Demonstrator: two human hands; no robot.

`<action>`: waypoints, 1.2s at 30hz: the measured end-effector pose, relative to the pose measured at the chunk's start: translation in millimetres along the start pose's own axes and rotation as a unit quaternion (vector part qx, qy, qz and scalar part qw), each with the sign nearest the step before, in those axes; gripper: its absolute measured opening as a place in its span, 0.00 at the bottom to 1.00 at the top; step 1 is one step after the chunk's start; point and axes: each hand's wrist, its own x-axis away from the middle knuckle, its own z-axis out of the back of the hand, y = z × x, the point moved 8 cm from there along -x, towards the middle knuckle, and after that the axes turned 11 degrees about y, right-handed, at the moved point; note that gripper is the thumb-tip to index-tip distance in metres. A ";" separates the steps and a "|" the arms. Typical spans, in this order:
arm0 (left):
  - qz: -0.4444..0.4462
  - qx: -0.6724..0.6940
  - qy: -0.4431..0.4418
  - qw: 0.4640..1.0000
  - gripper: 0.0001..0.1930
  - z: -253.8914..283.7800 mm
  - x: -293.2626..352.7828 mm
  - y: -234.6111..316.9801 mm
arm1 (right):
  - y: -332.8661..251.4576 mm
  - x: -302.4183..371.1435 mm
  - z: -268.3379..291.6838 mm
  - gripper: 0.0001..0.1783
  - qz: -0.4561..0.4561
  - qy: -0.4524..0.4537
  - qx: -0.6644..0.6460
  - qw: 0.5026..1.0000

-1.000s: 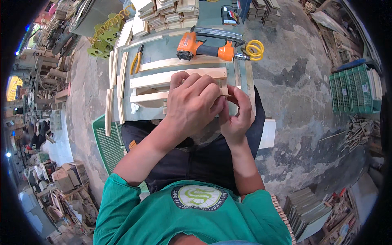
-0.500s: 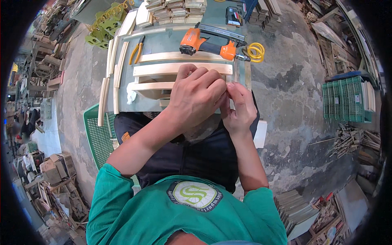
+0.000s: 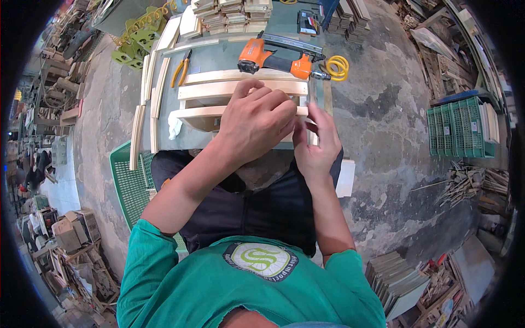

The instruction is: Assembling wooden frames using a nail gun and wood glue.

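Note:
A pale wooden frame [image 3: 247, 89] with two parallel long rails lies at the near edge of the workbench. My left hand [image 3: 254, 121] is curled over the middle of its nearer rail [image 3: 198, 112], fingers bent inward. Its fingertips are hidden, so whatever they hold cannot be made out. Beside the rail's right end is my right hand [image 3: 318, 143], thumb and forefinger apart, the forefinger slightly blurred. Just beyond the frame, an orange and black nail gun [image 3: 279, 61] lies on its side. Yellow-handled pliers [image 3: 180, 71] rest to the left.
Loose wooden strips [image 3: 159, 87] line the bench's left side. Stacked wood pieces [image 3: 232, 13] stand at the back, near a small dark case [image 3: 308, 23]. A coiled yellow hose [image 3: 337, 69] hangs at the right edge. Green crates [image 3: 124, 183] [image 3: 460, 128] stand on both sides.
My right hand's fingers have spread and drawn away from the rail's end, baring it. My left hand stays curled over the frame, shifted slightly left. The whole view has moved a little.

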 end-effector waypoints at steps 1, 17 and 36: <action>0.003 -0.002 -0.003 1.000 0.09 -0.5 0.1 -0.5 | -3.2 3.0 1.2 0.25 0.000 0.003 0.000 1.000; -0.001 -0.002 0.002 1.000 0.10 1.5 -2.2 0.8 | 16.9 22.0 -2.1 0.23 -0.217 -0.029 -0.195 0.956; -0.003 0.001 0.012 1.000 0.10 2.9 -1.2 -0.4 | 7.0 25.5 -3.3 0.27 -0.232 -0.026 -0.176 0.956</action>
